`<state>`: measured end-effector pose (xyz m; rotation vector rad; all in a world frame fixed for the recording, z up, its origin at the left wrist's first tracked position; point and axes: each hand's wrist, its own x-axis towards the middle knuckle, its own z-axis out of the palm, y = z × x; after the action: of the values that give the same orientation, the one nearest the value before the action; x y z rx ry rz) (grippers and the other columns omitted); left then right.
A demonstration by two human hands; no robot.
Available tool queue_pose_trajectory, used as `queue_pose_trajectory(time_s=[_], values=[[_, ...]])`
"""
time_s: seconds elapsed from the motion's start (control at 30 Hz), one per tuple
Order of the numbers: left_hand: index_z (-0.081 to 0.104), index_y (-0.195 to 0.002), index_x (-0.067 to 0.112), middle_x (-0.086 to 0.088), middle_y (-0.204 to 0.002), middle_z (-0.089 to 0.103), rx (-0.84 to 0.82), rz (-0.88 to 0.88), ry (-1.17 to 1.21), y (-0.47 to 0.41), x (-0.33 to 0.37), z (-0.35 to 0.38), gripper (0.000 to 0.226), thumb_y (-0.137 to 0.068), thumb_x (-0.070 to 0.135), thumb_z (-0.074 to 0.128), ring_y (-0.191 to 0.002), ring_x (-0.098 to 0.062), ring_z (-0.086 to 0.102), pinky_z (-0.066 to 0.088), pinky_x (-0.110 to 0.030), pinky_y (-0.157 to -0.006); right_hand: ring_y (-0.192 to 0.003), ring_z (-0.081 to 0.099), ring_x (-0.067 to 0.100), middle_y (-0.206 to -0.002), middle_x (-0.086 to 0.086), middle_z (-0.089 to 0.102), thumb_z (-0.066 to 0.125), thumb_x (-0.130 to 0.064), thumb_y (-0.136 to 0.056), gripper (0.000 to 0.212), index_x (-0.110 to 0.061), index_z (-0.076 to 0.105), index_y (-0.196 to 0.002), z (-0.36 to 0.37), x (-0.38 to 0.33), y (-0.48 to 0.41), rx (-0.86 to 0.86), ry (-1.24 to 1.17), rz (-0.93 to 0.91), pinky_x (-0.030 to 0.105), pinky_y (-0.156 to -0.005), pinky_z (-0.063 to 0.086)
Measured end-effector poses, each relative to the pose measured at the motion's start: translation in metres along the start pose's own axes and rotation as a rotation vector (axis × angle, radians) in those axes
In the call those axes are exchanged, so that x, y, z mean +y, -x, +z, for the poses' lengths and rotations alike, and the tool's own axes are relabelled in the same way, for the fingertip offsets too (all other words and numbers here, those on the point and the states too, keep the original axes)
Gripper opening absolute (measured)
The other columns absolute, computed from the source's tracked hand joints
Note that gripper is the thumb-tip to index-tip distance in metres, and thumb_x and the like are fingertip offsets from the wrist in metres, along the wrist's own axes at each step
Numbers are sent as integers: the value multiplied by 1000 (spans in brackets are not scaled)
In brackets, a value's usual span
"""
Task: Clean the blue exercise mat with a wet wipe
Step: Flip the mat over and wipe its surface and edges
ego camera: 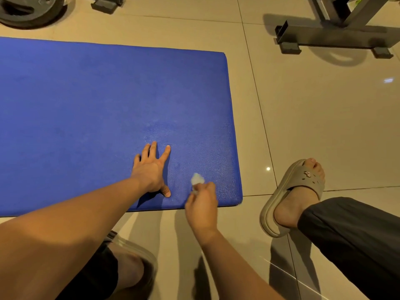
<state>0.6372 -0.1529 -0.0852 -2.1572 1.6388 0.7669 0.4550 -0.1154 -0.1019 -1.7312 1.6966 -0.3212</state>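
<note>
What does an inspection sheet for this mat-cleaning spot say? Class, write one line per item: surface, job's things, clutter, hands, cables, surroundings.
Surface: glossy beige tiled floor.
Job's things: flat blue exercise mat lies on the floor; small crumpled white wet wipe is over its near right corner, contact unclear.
Clutter: nothing seen.
Hands: left hand rests flat on the mat, fingers spread; right hand pinches the wipe.
Cables: nothing seen.
Surroundings: grey metal equipment frame far right; dark round weight plate far left; grey slide sandal beside the mat.
</note>
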Motion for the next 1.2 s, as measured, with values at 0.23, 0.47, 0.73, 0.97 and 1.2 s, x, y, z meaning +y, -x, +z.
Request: queue_pose_trajectory(time_s=[0.23,0.47,0.73,0.97,1.2], values=[[-22,-159,33,-14,-167,-22,5,-1,0,-2,0,1,163,-47,73,89,-155,-37,-17,9,-56,-125,-99,61,24,-123,2,50,59,-20,-101,23,-19,57,-124,-27,36,-19,-93,130,-156,39,-86,55],[-23,-159,33,-15,-167,-22,0,-4,-11,-2,1,-2,164,-47,73,89,-154,-38,-18,10,-56,-125,-97,61,32,-120,7,50,53,-23,-103,16,-12,62,-110,-4,12,-9,-148,158,-231,46,-85,52],[-23,-159,33,-14,-167,-22,-8,5,-2,-1,1,-3,162,-49,72,89,-155,-36,-18,8,-56,-125,-88,59,26,-113,9,57,58,-8,-96,17,-8,61,-113,-54,46,-47,31,228,-55,31,-71,39],[-24,-159,32,-15,-167,-21,-4,-5,-6,0,3,-5,163,-48,70,91,-155,-37,-17,9,-56,-125,-88,64,30,-97,8,67,61,-26,-100,18,-10,66,-97,-35,30,-43,114,-1,86,32,-71,41],[-24,-158,33,-15,-167,-21,13,6,-13,-1,0,-2,164,-47,73,89,-155,-37,-17,10,-56,-125,-100,58,32,-113,10,59,53,-30,-104,23,-10,63,-106,-8,12,-32,-41,132,-238,41,-82,48]])
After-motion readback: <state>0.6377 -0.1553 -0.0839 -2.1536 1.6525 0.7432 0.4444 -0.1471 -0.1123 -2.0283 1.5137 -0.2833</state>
